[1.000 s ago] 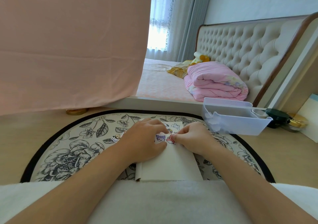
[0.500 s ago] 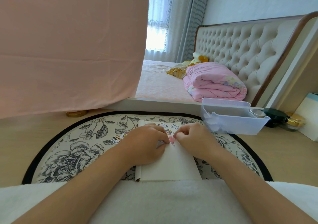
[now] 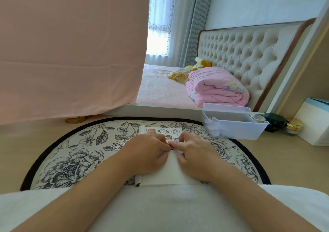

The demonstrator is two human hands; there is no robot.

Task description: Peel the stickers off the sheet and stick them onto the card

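A long white card (image 3: 173, 171) lies on the floral mat in front of me, with several cartoon stickers (image 3: 167, 133) on its far end. My left hand (image 3: 147, 153) and my right hand (image 3: 194, 153) rest on the card with fingers curled. Their fingertips meet on a small red-and-pink sticker (image 3: 172, 147) on the card, each pinching at one edge of it. Whether the sticker is lifted or flat is hidden by the fingers. Two loose stickers (image 3: 119, 143) lie on the mat left of the card.
The round floral mat (image 3: 74, 160) sits on a wooden floor. A pale plastic bin (image 3: 233, 130) stands at the right, with dark and gold jars (image 3: 281, 124) and a white box (image 3: 313, 123) beyond it. A pink cloth (image 3: 71, 53) hangs at the left; a bed lies ahead.
Both hands have drawn slightly toward me along the card and closed together. The purple sticker seen between them is now covered, and more stickers show at the card's far end.
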